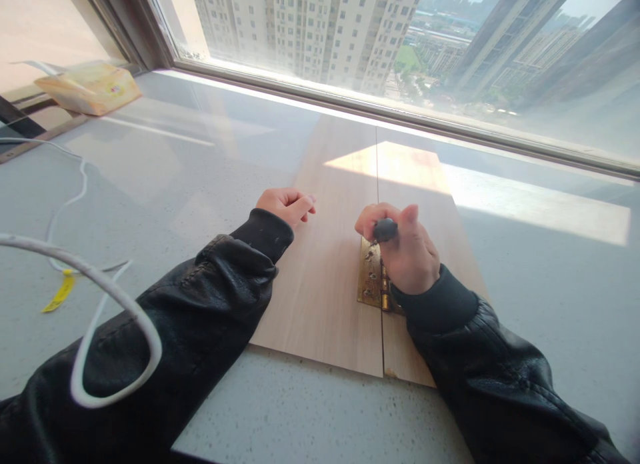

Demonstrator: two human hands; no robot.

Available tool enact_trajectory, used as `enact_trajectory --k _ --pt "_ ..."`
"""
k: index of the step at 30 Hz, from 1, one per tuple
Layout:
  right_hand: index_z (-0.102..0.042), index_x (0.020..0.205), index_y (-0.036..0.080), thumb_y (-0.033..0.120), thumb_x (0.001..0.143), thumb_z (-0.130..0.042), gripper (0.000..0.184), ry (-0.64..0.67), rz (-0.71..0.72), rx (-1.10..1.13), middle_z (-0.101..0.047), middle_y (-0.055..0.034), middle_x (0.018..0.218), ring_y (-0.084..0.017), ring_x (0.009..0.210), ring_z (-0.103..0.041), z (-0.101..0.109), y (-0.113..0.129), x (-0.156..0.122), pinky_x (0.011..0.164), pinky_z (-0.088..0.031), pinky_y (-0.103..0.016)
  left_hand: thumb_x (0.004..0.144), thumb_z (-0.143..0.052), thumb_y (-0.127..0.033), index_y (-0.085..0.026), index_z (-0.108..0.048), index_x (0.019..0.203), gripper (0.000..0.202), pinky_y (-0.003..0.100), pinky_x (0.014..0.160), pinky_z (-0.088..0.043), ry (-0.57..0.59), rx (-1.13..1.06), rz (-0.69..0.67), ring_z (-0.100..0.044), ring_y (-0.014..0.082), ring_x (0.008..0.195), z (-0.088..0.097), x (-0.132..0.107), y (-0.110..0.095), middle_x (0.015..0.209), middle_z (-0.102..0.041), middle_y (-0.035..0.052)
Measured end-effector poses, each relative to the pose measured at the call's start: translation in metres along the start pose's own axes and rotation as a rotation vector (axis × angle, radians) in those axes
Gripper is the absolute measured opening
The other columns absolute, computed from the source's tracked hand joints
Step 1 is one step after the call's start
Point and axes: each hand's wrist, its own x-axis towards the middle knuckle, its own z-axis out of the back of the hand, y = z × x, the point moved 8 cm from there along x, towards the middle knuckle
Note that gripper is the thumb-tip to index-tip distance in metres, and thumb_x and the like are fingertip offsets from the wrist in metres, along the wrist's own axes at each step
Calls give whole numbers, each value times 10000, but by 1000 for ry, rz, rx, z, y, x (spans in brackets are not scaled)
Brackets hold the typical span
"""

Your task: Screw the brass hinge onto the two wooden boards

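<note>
My right hand (411, 254) is wrapped round a screwdriver (385, 230). The rounded end of its dark handle points up at me, and its shaft is hidden below the fist. Under that hand lies a brass hinge (369, 282), partly covered, with screw heads showing in its left leaf. It spans the seam between a wide left wooden board (320, 304) and a narrower right board (407, 341). Over the left board's left edge, my left hand (285, 204) is closed, thumb against curled fingers. Whatever it may hold is hidden.
The boards lie on a pale speckled countertop (310, 411) below a window frame (350, 104). A tissue pack (95, 89) sits at the far left. A white cable (150, 331) loops in front of my left sleeve, and a yellow tag (60, 292) hangs on the cord behind it.
</note>
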Motion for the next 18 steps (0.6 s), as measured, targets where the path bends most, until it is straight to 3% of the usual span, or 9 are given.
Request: enact_trajectory --k 3,6,9,18 --pt "-573 685 224 626 868 -389 478 -28 25 -3 -470 -5 651 -154 624 -415 2 3 0 615 -313 -342 756 -581 -398 -144 -651 611 301 232 465 -278 2 1 4 -363 77 439 0 0 1 498 -545 -20" --pt "-580 762 224 537 804 -576 316 -122 15 38 -492 18 608 -143 593 -425 13 1 3 593 -317 -324 754 -581 -397 -145 -650 607 299 234 463 -275 1 -1 3 -360 78 439 0 0 1 496 -542 -20" --pt "-584 737 231 509 751 -655 287 -236 13 57 -559 16 630 -144 596 -476 28 -4 4 606 -357 -325 750 -582 -392 -147 -649 601 294 236 469 -281 0 -7 -5 -364 79 441 0 0 0 494 -544 -19" --pt "-657 676 230 578 707 -675 350 -265 4 31 -572 9 643 -126 577 -491 48 -10 9 541 -370 -305 744 -584 -399 -155 -650 598 292 239 462 -273 -3 3 -2 -350 80 437 0 1 2 497 -557 -13"
